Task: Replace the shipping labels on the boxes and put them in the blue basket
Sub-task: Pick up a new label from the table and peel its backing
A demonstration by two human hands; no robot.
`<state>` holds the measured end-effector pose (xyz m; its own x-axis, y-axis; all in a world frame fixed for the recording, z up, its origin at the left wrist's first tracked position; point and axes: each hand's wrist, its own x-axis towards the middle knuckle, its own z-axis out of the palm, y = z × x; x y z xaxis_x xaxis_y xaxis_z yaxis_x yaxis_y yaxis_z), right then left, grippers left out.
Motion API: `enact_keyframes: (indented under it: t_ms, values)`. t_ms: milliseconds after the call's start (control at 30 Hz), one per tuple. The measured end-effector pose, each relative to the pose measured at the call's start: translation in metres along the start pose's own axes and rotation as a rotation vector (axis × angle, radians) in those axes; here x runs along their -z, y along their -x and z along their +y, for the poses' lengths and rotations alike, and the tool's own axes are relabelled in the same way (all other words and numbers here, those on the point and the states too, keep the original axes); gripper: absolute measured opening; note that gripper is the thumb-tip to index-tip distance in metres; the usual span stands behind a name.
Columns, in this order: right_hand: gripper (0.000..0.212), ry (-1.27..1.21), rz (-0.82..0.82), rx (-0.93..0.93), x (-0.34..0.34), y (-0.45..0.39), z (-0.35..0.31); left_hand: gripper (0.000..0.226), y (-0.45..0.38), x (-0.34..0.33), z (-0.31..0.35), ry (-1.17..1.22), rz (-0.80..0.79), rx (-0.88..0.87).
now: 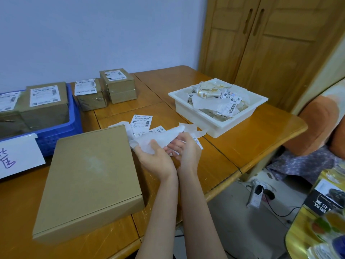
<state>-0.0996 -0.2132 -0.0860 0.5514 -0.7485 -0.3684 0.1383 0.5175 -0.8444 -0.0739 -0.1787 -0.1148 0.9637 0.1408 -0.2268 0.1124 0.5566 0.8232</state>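
Observation:
A flat brown cardboard box (89, 176) lies on the wooden table (242, 146) in front of me, its top bare with a pale patch. Just right of it, my left hand (156, 159) and my right hand (186, 148) together hold a crumpled white peeled label sheet (166, 135). Fresh shipping labels (141, 123) lie on the table behind my hands. The blue basket (61, 131) stands at the left with labelled boxes (44, 101) inside. Two more small labelled boxes (117, 85) stand behind it at the back.
A white tray (196, 109) full of torn label scraps sits at the right of the table. A white paper sign (18, 156) with handwriting hangs on the basket front. A wooden wardrobe (270, 43) and a seat with an orange cushion (317, 128) stand to the right.

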Motion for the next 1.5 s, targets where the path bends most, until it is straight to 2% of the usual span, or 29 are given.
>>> enact_keyframes:
  t_ms: [67,133,167,233,367,467,567,767,867,1000,1100,1200,1367,1400,1500]
  values:
    - [0.021,0.032,-0.016,-0.029,0.0,-0.003,-0.002,0.041,0.002,-0.001,0.002,-0.13,-0.009,-0.141]
    - [0.021,0.08,-0.061,0.032,-0.003,0.0,0.001,0.031,0.009,-0.004,0.008,-0.335,0.035,-0.302]
    - [0.02,0.115,-0.071,0.066,-0.003,0.002,0.005,0.023,0.011,-0.005,0.012,-0.381,0.026,-0.319]
    - [0.022,0.15,-0.057,0.119,-0.003,0.004,0.011,0.014,0.008,-0.005,0.01,-0.39,0.02,-0.291]
    - [0.024,0.21,-0.016,0.232,-0.004,0.001,0.013,0.02,0.009,-0.004,0.013,-0.322,-0.021,-0.26]
    - [0.017,0.257,-0.016,0.295,-0.002,0.001,0.021,0.036,0.012,-0.003,0.009,-0.425,-0.126,-0.255]
    - [0.023,0.22,-0.021,0.285,0.003,-0.001,0.018,0.03,0.011,0.0,0.006,-0.576,-0.193,-0.305]
    - [0.031,0.243,0.11,0.285,0.008,-0.013,0.008,0.03,0.015,0.0,0.002,-0.767,-0.261,-0.299]
    - [0.041,0.214,0.155,0.247,0.012,-0.018,0.005,0.023,0.017,-0.001,0.0,-0.766,-0.292,-0.288]
    - [0.03,0.289,0.168,0.262,0.017,-0.021,0.002,0.009,0.02,-0.003,0.004,-0.686,-0.301,-0.207]
    - [0.016,0.27,0.122,0.27,0.021,-0.02,-0.002,0.008,0.016,-0.003,0.009,-0.562,-0.251,-0.124]
    - [0.008,0.17,0.064,0.153,0.019,-0.018,-0.009,0.023,0.01,-0.004,0.012,-0.487,-0.229,-0.018]
    - [0.026,-0.111,-0.137,-0.126,0.015,-0.014,-0.009,0.009,0.01,-0.008,0.012,-0.413,-0.255,0.077]
    - [0.03,-0.138,-0.156,-0.151,0.016,-0.013,-0.009,0.011,0.01,-0.007,0.012,-0.403,-0.254,0.084]
    - [0.041,-0.143,-0.198,-0.239,0.02,-0.011,-0.015,0.038,0.01,-0.007,0.013,-0.374,-0.265,0.095]
